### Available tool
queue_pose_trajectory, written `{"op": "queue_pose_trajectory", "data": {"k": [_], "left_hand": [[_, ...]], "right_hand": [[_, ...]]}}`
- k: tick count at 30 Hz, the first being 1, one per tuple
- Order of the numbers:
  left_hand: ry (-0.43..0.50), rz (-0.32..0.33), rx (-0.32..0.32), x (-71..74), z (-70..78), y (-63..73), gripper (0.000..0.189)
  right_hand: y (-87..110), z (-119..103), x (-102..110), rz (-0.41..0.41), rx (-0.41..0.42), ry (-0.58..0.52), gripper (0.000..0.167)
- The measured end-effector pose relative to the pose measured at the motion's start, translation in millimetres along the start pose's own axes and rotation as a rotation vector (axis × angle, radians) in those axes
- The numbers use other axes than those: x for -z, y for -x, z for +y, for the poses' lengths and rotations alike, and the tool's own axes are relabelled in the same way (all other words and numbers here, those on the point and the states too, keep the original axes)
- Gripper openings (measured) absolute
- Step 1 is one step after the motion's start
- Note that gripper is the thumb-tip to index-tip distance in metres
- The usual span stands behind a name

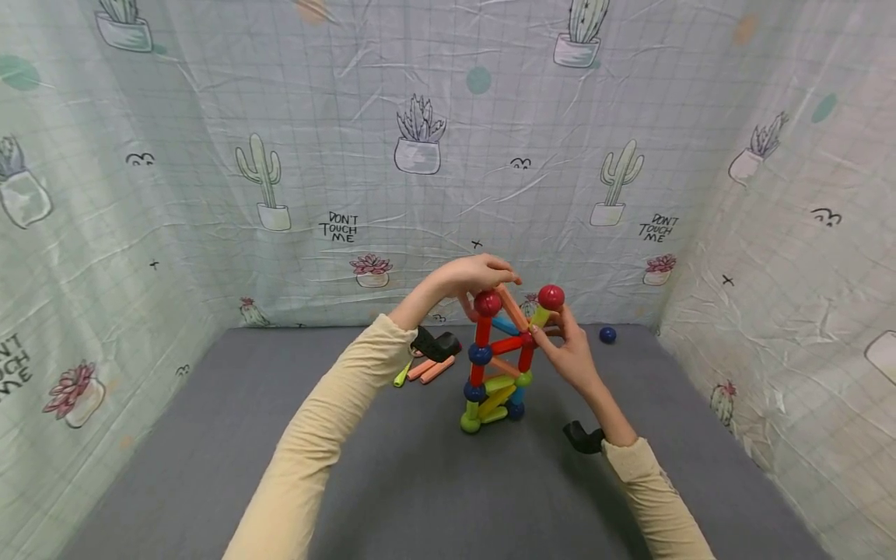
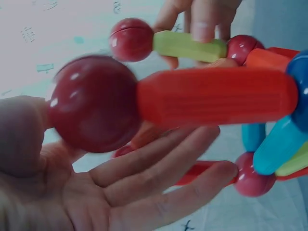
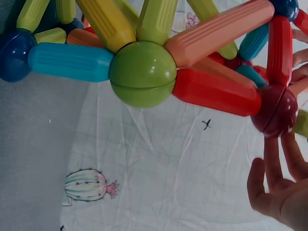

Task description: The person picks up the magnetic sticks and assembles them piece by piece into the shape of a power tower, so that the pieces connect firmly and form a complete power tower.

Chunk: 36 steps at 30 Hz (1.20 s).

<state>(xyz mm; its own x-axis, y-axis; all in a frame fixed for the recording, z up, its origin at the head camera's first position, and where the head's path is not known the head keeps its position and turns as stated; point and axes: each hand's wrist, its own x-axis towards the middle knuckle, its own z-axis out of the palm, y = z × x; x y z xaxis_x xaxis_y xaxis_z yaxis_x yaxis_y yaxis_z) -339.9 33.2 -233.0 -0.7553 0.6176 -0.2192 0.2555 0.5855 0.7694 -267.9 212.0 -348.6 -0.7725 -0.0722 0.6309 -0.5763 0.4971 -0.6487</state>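
A tower of coloured magnetic rods and balls (image 1: 479, 355) stands on the grey table. My left hand (image 1: 479, 274) is at its top left, behind a red ball (image 2: 96, 103) on a red rod (image 2: 216, 96). Its thumb and index finger meet at the upper end of an orange rod (image 1: 512, 309), their tips hidden by the ball in the left wrist view; the other fingers stretch out. With my right hand (image 1: 570, 354) I grip a yellow-green rod (image 2: 187, 45), topped by another red ball (image 1: 551, 297); fingertips touch the red joint ball (image 3: 275, 110) below it.
Loose orange rods (image 1: 437, 369) and a green rod (image 1: 402, 376) lie left of the tower. A dark blue ball (image 1: 607, 334) sits near the back right edge. A cactus-print cloth (image 1: 448, 210) hangs behind the table and along both sides.
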Motion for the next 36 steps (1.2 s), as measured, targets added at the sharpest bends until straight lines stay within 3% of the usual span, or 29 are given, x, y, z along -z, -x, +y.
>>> {"op": "queue_pose_trajectory", "data": {"k": [2,4,7,10,12,15,18,21,29,36], "left_hand": [[0.001,0.005,-0.007,4.1,-2.0,4.8,0.036],[-0.004,0.050,-0.019,8.4,-4.8,10.3,0.037],[-0.034,0.184,-0.056,14.9,-9.3,16.2,0.035],[-0.145,0.343,-0.135,20.6,-15.9,14.4,0.035],[-0.218,0.384,-0.213,23.1,-22.9,8.3,0.042],[-0.217,0.319,-0.349,23.5,-35.2,-4.6,0.054],[-0.133,0.223,-0.448,19.9,-44.8,-14.9,0.054],[-0.102,0.230,-0.497,13.6,-49.1,-19.8,0.045],[-0.139,0.395,-0.476,5.4,-52.5,-24.2,0.032],[-0.111,0.379,-0.496,6.3,-60.5,-20.2,0.046]], "right_hand": [[-1.0,-2.7,-3.0,0.012,0.007,0.019,0.043],[-2.3,-5.0,-6.0,0.028,0.000,0.043,0.044],[-3.7,-7.0,-9.9,0.057,-0.008,0.061,0.046],[-4.5,-7.5,-13.0,0.086,0.007,0.067,0.046],[-4.5,-7.6,-14.5,0.105,0.020,0.064,0.044],[-4.5,-7.2,-16.5,0.129,0.026,0.062,0.039],[-4.6,-6.8,-17.8,0.143,0.019,0.062,0.037],[-4.8,-7.0,-19.0,0.147,0.004,0.053,0.037],[-6.6,-4.9,-21.2,0.145,-0.030,0.018,0.035],[-6.6,-3.1,-19.8,0.140,-0.035,-0.003,0.035]]}}
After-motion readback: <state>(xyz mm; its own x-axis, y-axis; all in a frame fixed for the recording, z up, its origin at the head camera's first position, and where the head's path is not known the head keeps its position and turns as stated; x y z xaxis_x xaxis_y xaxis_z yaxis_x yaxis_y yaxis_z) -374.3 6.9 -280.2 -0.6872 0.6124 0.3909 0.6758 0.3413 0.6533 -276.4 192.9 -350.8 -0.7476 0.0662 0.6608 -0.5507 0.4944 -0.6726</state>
